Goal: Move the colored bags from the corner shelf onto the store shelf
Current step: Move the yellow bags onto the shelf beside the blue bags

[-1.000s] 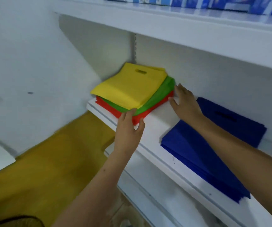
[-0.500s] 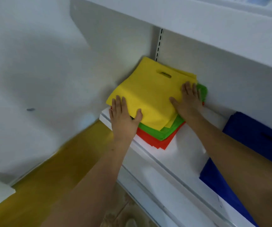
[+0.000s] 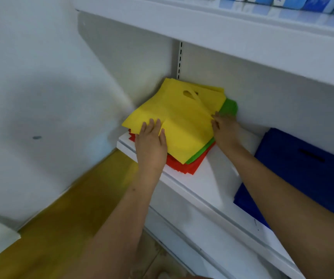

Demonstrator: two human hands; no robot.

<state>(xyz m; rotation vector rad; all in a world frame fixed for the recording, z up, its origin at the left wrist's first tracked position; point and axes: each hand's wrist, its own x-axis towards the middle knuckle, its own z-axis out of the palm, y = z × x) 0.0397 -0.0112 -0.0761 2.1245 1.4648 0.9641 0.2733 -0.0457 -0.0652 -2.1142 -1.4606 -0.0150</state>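
A stack of flat bags lies at the left end of the white store shelf (image 3: 208,184), against the side wall: yellow bags (image 3: 182,121) on top, green bags (image 3: 229,106) under them, red bags (image 3: 184,166) at the bottom. My left hand (image 3: 151,143) rests on the front-left edge of the yellow bags, fingers straight on top. My right hand (image 3: 225,129) is at the stack's right edge, its fingertips curled onto the edge of the yellow bags. The yellow top layer is creased and slightly raised between my hands.
A pile of dark blue bags (image 3: 303,168) lies on the same shelf to the right. The upper shelf board (image 3: 242,35) overhangs closely and carries blue boxes (image 3: 313,3). The white wall is on the left, with a yellow floor (image 3: 71,218) below.
The stack has been pushed back into the shelf corner. My left hand moved from the stack's front onto the yellow top, my right hand onto its right edge. The yellow layer is now creased.
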